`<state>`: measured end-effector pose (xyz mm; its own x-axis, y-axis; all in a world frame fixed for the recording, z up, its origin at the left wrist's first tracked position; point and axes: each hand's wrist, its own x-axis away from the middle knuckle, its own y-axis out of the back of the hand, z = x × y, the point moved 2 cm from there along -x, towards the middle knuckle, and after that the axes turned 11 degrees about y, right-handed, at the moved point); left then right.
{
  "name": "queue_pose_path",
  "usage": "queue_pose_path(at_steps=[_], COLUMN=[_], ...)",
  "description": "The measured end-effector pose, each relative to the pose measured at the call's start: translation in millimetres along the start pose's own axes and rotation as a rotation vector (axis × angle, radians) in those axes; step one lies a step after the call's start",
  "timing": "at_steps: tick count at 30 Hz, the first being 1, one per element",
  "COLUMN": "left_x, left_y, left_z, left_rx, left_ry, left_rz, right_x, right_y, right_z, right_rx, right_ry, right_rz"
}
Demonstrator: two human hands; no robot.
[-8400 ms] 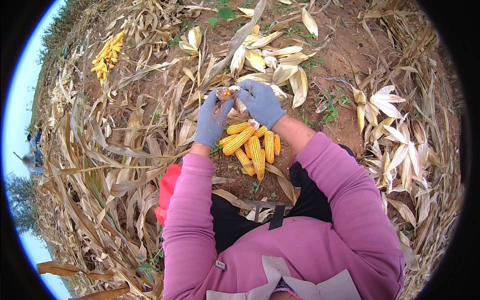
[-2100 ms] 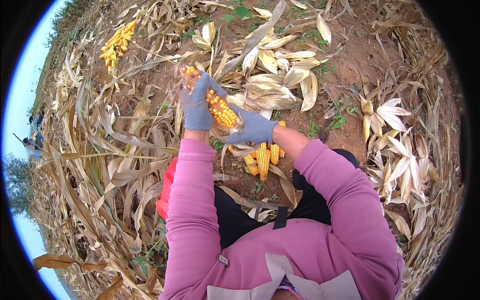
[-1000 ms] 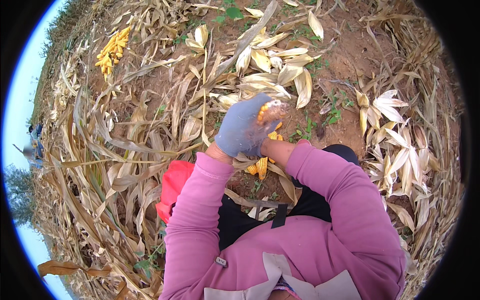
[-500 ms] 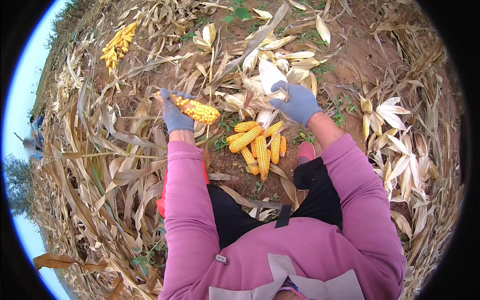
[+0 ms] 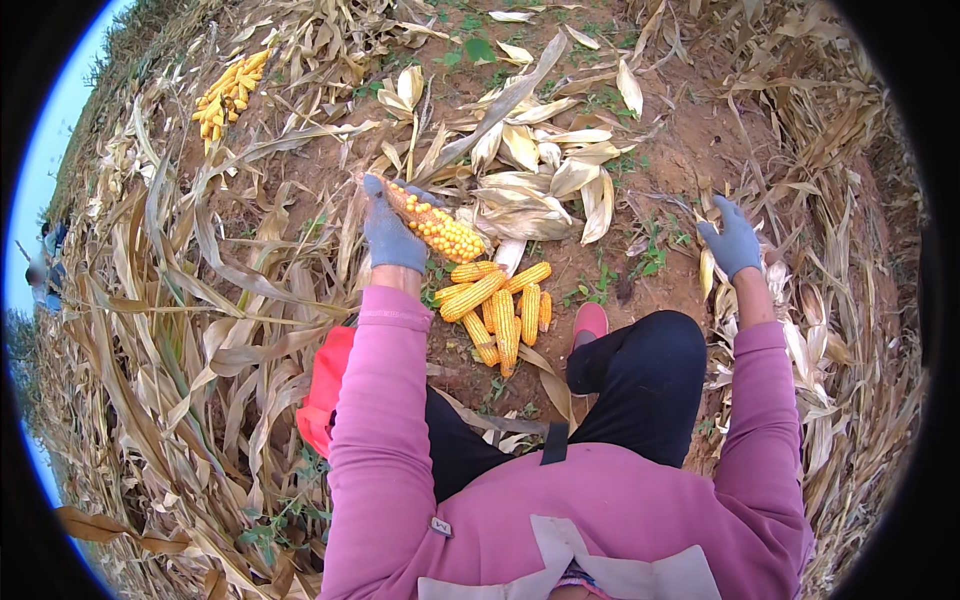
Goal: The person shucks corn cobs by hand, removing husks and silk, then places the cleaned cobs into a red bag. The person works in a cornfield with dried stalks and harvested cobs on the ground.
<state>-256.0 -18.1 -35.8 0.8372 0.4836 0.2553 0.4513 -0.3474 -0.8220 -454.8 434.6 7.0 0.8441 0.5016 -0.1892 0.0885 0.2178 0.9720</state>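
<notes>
My left hand (image 5: 396, 232), in a grey glove, is wrapped round a husked ear of corn (image 5: 440, 228). Its yellow kernels are patchy, and bare reddish cob shows toward the upper end. The ear tilts down to the right, its lower end just above a small pile of husked corn ears (image 5: 505, 312) on the soil. My right hand (image 5: 733, 238), also gloved in grey, is out to the right with fingers apart and nothing seen in it. Beside and below it lie pale dry corn husks (image 5: 800, 330).
Loose husks (image 5: 530, 205) lie beyond the pile. A second heap of corn ears (image 5: 230, 95) is at the far left. Dry stalks and leaves (image 5: 200, 330) cover the ground on the left. Something red (image 5: 325, 390) sits by my left arm. A person (image 5: 45, 270) is at the far left edge.
My right hand has let go of the pale husk and swung right, toward the husks there. My left hand, with the ear, has come slightly right, closer to the pile.
</notes>
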Motion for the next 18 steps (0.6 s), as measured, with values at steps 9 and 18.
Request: queue_pose_path(at_steps=[9,18], left_x=[-5.5,6.6], left_y=[6.6,-18.8], left_z=[15.7,-10.7], left_rx=[0.005,-0.512], left_ry=[-0.023,0.071], left_rz=[0.015,0.061], right_x=[-15.4,-54.5], right_y=[-54.9,-65.0], right_z=[292.3,288.0], right_rx=[-0.629,-1.758], right_ry=[0.650,0.027], right_rz=[0.280,0.722])
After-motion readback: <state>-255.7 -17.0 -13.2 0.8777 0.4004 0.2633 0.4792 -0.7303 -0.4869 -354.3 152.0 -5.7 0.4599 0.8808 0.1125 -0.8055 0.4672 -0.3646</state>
